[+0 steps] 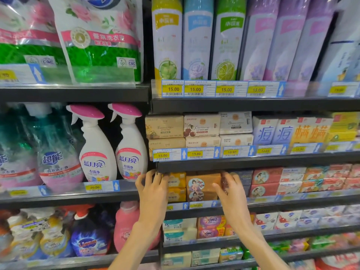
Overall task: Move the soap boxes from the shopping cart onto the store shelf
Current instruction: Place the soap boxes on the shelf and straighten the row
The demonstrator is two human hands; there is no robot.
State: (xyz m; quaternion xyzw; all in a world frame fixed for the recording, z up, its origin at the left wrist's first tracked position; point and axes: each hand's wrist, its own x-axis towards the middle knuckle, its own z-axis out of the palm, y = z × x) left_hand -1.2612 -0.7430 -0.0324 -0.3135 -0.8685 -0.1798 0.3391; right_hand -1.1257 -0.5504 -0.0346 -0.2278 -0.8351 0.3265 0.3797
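Two stacked orange soap boxes with a lady's portrait stand on the third shelf, below the price rail. Just to their left are stacked yellow soap boxes. My left hand reaches in at the left side of the yellow boxes, its bent fingers over their upper left edge. My right hand grips the right side of the orange boxes, thumb on the front and fingers curled behind. The shopping cart is out of view.
Red soap boxes and dark boxes fill the same shelf to the right. The shelf above overhangs closely and carries beige soap boxes. Pink-capped spray bottles stand in the left bay. More soap packs sit below.
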